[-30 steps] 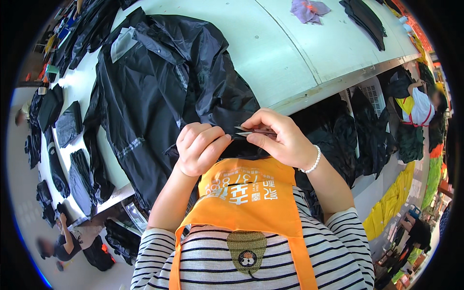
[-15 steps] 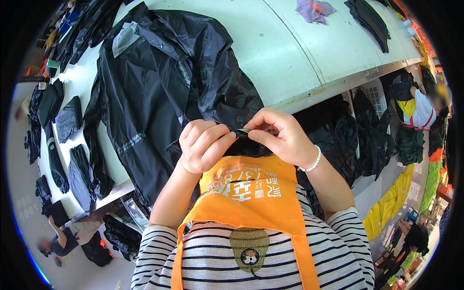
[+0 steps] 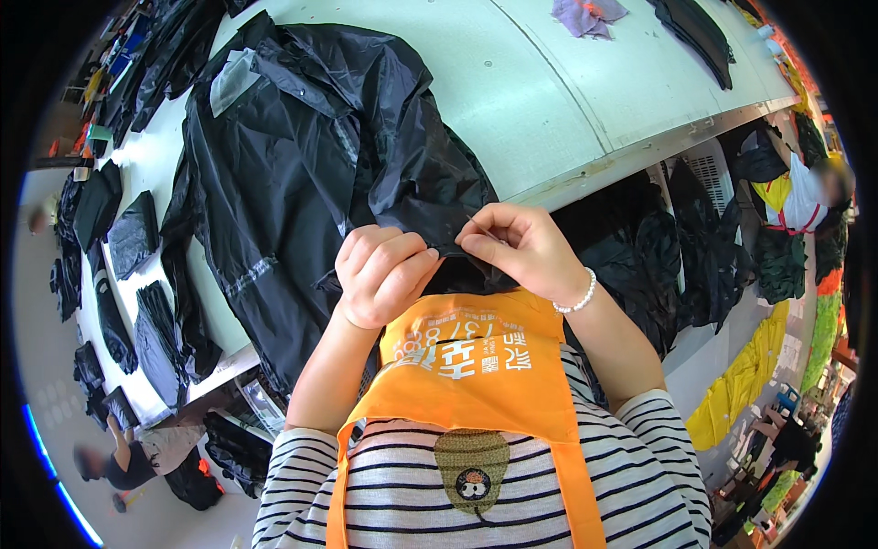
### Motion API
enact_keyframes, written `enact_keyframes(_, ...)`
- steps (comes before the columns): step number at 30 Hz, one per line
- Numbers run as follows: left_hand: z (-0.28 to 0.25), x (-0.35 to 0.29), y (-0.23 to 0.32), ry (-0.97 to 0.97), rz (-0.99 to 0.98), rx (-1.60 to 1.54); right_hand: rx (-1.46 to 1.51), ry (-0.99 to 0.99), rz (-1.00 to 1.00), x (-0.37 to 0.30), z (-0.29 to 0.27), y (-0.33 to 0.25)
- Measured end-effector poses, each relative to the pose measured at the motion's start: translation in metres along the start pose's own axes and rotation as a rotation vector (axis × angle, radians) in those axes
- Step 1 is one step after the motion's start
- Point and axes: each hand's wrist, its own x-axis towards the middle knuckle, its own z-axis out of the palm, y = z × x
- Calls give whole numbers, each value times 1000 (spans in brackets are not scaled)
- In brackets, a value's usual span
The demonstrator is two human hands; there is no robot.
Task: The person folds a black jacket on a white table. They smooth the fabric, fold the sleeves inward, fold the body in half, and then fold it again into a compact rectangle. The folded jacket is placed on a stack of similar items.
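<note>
A shiny black jacket (image 3: 283, 174) with a collar lies spread over the pale table, its lower part hanging toward me. My left hand (image 3: 382, 276) is closed, thumb and forefinger pinching the edge of the black cloth just above my orange apron (image 3: 476, 366). Close to its right, my right hand (image 3: 529, 249), a white bead bracelet at the wrist, has thumb and forefinger pressed together beside that same edge. A thin sliver shows at its fingertips, too small to name. Folds of cloth and my fingers hide part of the edge.
The pale table (image 3: 521, 101) bears a purple cloth (image 3: 588, 16) and a folded black garment (image 3: 692, 37) at the far right. Black folded pieces (image 3: 157, 329) lie along the left. Below the table's edge hang black garments (image 3: 631, 247). A person (image 3: 137, 457) is at the lower left.
My right hand has drawn slightly up and away from my left fingertips, and the pale sliver between the hands no longer shows there. My left hand keeps its pinch.
</note>
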Motion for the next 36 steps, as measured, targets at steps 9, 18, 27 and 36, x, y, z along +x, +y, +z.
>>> enact_keyframes(9,0,3,3,-79,-19,-26,-242,68,-196,3,13,5)
enact_keyframes(18,-1,2,-1,-41,-14,10,-225,32,-134,-9,-7,0)
enact_keyframes(27,3,8,-1,-74,19,-11,-303,-12,-198,-7,-5,-9)
enact_keyframes(36,6,8,3,-69,1,-88,-161,49,-200,-1,-3,4)
